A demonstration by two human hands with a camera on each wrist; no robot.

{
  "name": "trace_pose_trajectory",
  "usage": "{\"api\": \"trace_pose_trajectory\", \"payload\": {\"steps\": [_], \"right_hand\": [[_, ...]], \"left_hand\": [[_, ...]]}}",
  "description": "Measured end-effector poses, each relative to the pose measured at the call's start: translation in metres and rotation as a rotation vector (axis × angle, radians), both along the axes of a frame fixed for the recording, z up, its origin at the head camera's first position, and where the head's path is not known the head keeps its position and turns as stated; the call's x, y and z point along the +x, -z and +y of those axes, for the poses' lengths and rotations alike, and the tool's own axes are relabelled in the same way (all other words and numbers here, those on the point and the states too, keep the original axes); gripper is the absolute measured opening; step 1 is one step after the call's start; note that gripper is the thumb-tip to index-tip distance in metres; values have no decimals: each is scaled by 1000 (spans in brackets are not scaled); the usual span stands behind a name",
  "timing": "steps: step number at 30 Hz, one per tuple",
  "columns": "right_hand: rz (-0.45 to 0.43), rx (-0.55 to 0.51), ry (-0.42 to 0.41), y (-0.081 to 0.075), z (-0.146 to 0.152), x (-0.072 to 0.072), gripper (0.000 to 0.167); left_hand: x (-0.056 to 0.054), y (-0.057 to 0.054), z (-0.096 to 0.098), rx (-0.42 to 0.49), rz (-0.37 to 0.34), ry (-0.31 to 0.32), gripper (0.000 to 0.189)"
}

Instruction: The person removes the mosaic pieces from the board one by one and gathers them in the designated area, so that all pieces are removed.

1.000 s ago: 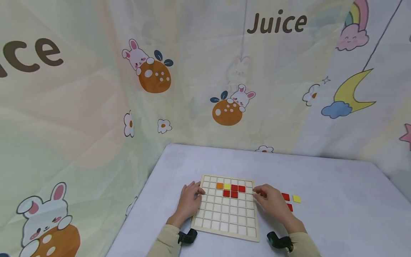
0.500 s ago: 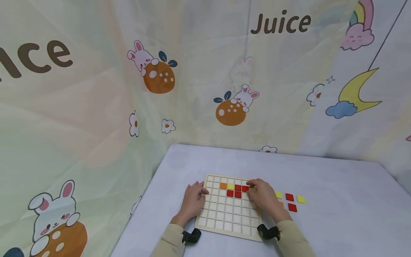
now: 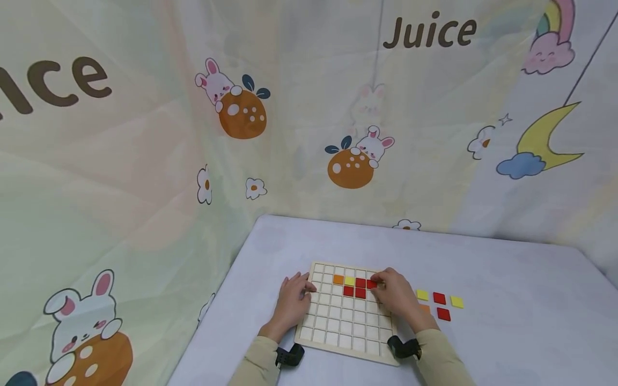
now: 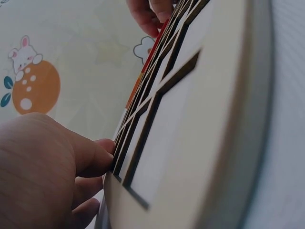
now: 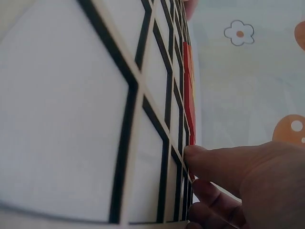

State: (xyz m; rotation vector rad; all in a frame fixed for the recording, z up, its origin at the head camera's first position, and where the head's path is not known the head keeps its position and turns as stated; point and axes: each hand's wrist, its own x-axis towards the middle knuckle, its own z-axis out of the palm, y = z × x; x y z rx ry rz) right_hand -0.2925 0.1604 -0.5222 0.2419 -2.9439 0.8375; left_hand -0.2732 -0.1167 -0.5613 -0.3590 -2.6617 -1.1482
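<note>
A wooden grid board (image 3: 347,347) lies on the table, with an orange tile (image 3: 338,279), a yellow tile (image 3: 350,281) and several red tiles (image 3: 360,282) in its upper rows. My left hand (image 3: 292,300) rests at the board's left edge, its thumb on the rim and its other fingers beside it. Over the upper right of the board is my right hand (image 3: 397,294). In the right wrist view its thumb (image 5: 214,164) and forefinger pinch a red tile at the grid, of which only a thin sliver shows, right by the row of red tiles (image 5: 189,100).
Loose tiles lie on the white table (image 3: 507,300) right of the board: yellow tiles (image 3: 456,302), red tiles (image 3: 443,314) and an orange tile (image 3: 425,309) partly hidden by the right hand. A printed cloth (image 3: 299,96) hangs behind and at the left.
My right hand has moved left from beside the board onto its upper right cells, uncovering more loose tiles. My left hand keeps its place at the edge. The head view has shifted slightly.
</note>
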Motion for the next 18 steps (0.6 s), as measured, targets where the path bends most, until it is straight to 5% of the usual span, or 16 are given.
{"api": "trace_pose_trajectory", "payload": {"steps": [18], "right_hand": [[-17,-36,18,2,-2,0,29]], "left_hand": [[-1,0,1,-6,-32,-14,19]]}}
